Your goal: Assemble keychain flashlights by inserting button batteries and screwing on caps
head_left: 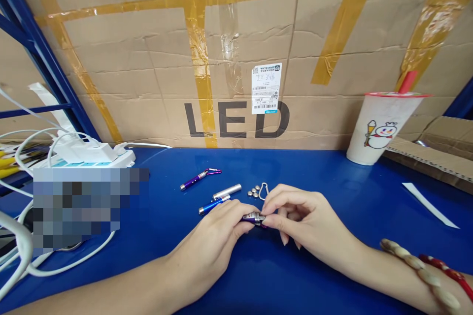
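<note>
Worktop (314, 275) in blue lies before you in the head view, a cardboard box (155, 78) lettered LED standing along its far edge. Over the middle of it, your left hand (214, 236) holds a short purple-and-silver penlight (252, 217) between thumb and fingers, its silver end toward your right hand (314, 211). Your right thumb and forefinger are drawn narrowly together at that end; whether they pinch it or something tiny, I cannot tell. Just past your right fingertips, toward the far edge, lie a silver clip (263, 191) and a cluster of button cells (254, 191). Left of those you have a silver tube (227, 192) and a blue penlight (211, 206), close together, and farther left a second purple penlight (192, 181). At the far left corner sits a white power strip (125, 158); near the far right corner stands a lidded cup (373, 133), with a white strip (430, 205) toward the right edge.
</note>
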### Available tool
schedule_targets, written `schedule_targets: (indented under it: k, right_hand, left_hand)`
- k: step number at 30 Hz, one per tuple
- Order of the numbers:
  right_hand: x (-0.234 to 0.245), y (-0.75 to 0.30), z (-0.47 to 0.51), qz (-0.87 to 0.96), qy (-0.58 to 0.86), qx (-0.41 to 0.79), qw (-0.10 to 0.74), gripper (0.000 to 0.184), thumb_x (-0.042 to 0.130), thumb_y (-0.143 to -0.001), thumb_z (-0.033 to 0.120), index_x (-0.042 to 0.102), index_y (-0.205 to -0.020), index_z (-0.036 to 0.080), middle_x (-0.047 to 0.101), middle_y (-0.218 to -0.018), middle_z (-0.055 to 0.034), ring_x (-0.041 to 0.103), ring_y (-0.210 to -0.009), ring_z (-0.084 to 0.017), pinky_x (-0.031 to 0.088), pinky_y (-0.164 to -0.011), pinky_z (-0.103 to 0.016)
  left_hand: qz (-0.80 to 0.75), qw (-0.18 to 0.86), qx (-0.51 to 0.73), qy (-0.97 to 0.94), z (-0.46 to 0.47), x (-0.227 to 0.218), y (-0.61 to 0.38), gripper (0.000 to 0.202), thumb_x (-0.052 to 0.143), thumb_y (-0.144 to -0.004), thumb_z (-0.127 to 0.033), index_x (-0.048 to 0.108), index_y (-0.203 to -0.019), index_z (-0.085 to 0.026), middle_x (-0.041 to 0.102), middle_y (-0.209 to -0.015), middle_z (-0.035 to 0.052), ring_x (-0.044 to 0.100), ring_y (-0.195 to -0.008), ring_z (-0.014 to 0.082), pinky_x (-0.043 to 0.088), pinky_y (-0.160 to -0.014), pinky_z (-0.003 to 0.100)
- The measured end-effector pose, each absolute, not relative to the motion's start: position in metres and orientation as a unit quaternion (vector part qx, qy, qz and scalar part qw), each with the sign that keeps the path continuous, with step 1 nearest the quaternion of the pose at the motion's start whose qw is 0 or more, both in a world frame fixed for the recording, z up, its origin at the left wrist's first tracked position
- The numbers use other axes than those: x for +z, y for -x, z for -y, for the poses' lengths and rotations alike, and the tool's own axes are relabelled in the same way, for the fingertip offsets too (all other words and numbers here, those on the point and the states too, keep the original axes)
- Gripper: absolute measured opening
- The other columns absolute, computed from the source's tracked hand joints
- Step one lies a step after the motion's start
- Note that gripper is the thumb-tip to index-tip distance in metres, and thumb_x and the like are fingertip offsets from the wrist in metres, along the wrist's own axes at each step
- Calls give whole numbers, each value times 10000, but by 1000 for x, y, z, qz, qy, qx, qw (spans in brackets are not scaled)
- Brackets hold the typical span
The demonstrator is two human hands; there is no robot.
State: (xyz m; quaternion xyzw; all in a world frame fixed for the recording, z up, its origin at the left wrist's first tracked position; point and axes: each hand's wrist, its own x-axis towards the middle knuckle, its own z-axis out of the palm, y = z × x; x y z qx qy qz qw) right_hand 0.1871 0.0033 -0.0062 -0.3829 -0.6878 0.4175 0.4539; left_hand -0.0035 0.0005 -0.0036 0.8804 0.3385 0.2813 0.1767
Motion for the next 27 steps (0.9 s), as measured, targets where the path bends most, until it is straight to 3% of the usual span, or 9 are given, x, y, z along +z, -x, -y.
schedule_targets:
  k: [7, 19, 27]
  right_hand:
    - [-8, -188, -6, 679, 393, 436, 440, 351, 747, -591, 493, 678, -627, 150, 607, -716, -15, 477, -370, -28, 411, -335, -171]
    - [-8, -189, -3, 708, 410, 399, 414, 349, 742, -604, 495, 675, -592, 153, 539, -565, 14, 358, -388, -27, 293, -349, -189]
    - [-10, -189, -3, 689, 413, 440, 403, 378, 719, -618, 522, 658, -626, 149, 521, -521, 29, 392, -343, -34, 293, -325, -180]
  left_hand:
    - [-305, 156, 291, -893, -1, -7, 6, 276, 356, -934, -224, 617, -1025, -215, 627, -775, 26, 570, -706, 136, 465, -668, 224]
    - [-249, 94, 325, -907, -1, -12, 7, 331, 373, -927, -173, 570, -1188, -223, 675, -895, 54, 603, -747, 138, 487, -682, 245]
    - [-297, 129, 329, -887, 1, -10, 6, 307, 396, -922, -214, 574, -1169, -254, 683, -943, 36, 626, -818, 148, 507, -744, 250]
